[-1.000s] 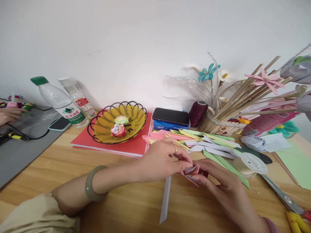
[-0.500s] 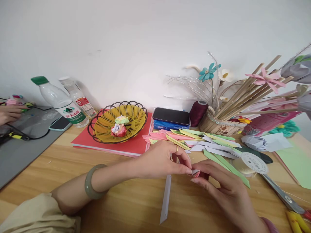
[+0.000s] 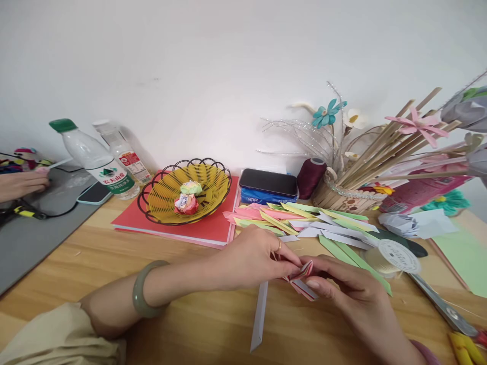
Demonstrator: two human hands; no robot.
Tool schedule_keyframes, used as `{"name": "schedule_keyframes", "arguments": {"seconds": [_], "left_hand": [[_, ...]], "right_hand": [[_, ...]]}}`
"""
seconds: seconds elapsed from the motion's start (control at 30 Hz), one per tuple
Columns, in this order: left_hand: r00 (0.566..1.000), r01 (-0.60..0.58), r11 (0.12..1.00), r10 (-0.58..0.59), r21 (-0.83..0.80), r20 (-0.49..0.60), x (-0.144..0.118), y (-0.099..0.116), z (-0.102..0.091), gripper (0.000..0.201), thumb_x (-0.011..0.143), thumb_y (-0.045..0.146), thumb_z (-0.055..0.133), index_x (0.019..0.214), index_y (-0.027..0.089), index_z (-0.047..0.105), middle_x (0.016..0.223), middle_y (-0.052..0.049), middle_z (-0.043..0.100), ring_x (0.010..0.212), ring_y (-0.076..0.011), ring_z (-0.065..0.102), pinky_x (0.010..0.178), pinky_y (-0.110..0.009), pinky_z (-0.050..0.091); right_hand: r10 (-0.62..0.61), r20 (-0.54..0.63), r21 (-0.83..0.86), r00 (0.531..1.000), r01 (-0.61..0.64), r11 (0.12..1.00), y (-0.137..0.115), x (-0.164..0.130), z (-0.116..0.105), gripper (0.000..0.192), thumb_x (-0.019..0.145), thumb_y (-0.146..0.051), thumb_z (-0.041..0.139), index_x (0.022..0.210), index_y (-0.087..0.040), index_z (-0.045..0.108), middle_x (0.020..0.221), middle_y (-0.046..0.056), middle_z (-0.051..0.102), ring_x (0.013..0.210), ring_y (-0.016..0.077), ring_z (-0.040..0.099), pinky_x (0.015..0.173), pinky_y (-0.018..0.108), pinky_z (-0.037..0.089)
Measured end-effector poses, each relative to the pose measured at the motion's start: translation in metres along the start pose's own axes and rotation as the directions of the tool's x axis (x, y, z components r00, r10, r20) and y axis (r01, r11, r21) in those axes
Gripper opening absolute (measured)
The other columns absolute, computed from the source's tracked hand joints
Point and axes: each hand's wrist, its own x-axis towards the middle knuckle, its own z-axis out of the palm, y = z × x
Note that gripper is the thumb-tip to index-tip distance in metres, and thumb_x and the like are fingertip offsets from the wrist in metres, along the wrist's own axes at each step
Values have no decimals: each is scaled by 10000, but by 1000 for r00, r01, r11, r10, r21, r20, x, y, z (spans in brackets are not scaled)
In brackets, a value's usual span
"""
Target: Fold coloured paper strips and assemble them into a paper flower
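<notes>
A small folded paper piece (image 3: 303, 290), red and pale with pleated edges, is held between both hands over the wooden table (image 3: 198, 324). My left hand (image 3: 254, 258), with a ring and a green bangle, pinches it from the left; some of its fingers are hidden behind the hand. From the right, my right hand (image 3: 350, 289) grips the same piece between thumb and fingers. Below my left hand a folded pale paper strip (image 3: 259, 319) lies on the table. Behind the hands is a pile of coloured paper strips (image 3: 323, 225).
A yellow basket (image 3: 215, 190) holds two paper balls (image 3: 186, 204) on red paper (image 3: 129, 223). Bottles (image 3: 97, 162) stand left. Scissors (image 3: 437, 300) and a thread spool (image 3: 395, 257) lie right, near a flower container (image 3: 342, 197). Another person's hand (image 3: 23, 185) is far left.
The folded paper has turned between my fingers, and more of its red and pale layers now show below the hands. At far left, the other person's hand has shifted right.
</notes>
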Motion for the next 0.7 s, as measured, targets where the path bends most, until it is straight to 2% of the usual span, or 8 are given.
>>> {"name": "schedule_keyframes", "arguments": {"seconds": [0.13,0.2,0.43,0.57,0.7], "left_hand": [[1000,5,1000,-5,17,30,0,0,-3,236,744,234,541,899,156,701,763,-33,695,649,-114,571,560,-174,401],[1000,7,1000,-8,28,30,1,0,-5,232,743,239,544,895,165,703,759,-29,696,648,-113,572,560,-173,397],[1000,17,999,-18,41,18,2,0,-4,238,752,260,523,888,191,707,740,-12,690,616,-101,538,545,-171,386],[999,-33,993,36,109,-25,1,2,-1,243,771,281,503,838,184,715,698,-7,678,607,-96,535,538,-167,379],[984,-97,969,127,226,-122,1,3,5,210,760,219,507,765,182,714,635,-3,662,589,-95,525,565,-181,390]], "right_hand": [[-43,19,2,999,43,999,-1,-2,-2,269,835,-366,457,954,-264,675,927,39,690,838,192,637,697,258,519],[-54,29,-12,998,54,998,0,-3,-3,276,844,-349,445,994,-267,661,951,41,685,851,189,635,707,259,518],[-61,27,-82,998,63,995,2,-2,0,269,820,-342,489,1006,-244,657,922,55,688,791,178,644,670,256,524],[-75,17,-102,997,77,992,1,-2,1,267,827,-330,474,1007,-247,652,912,50,686,779,180,640,657,257,519],[-48,11,-109,999,49,993,2,-2,2,255,830,-324,469,986,-239,651,918,54,680,779,182,632,661,267,513]]}}
